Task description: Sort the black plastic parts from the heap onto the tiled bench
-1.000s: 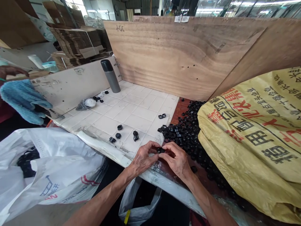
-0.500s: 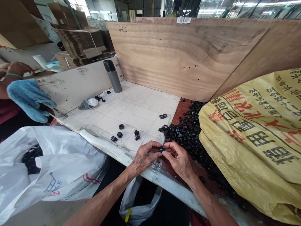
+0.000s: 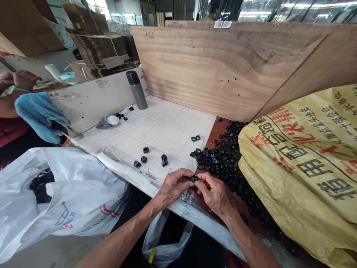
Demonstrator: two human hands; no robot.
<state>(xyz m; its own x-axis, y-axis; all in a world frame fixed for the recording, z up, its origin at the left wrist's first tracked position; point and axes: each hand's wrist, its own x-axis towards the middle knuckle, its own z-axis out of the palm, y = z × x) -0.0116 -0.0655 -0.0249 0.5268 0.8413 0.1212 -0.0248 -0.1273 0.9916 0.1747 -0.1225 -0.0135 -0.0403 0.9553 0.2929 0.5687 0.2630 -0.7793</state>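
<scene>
Between my two hands, just above the table's front edge, is a small black ring-like plastic part (image 3: 194, 179). My left hand (image 3: 174, 186) pinches it from the left with thumb and fingers. From the other side, the fingertips of my right hand (image 3: 212, 190) close on it too. Similar black parts (image 3: 164, 160) lie on the white tiled surface (image 3: 156, 134) beyond my left hand, with a joined pair (image 3: 195, 138) farther back. A large heap of black parts (image 3: 220, 158) spreads behind and to the right of my right hand.
A yellow sack (image 3: 301, 160) covers the right side. White sacks hang at the left (image 3: 83, 193) and below the edge (image 3: 167, 245). A grey bottle (image 3: 138, 93) stands by the wooden board (image 3: 212, 67). Another person's hand (image 3: 25, 80) is at far left, near a blue cloth (image 3: 41, 115).
The black part in my fingers has turned slightly and shows more of itself. My right hand has shifted a little right and down. The whole view has moved slightly.
</scene>
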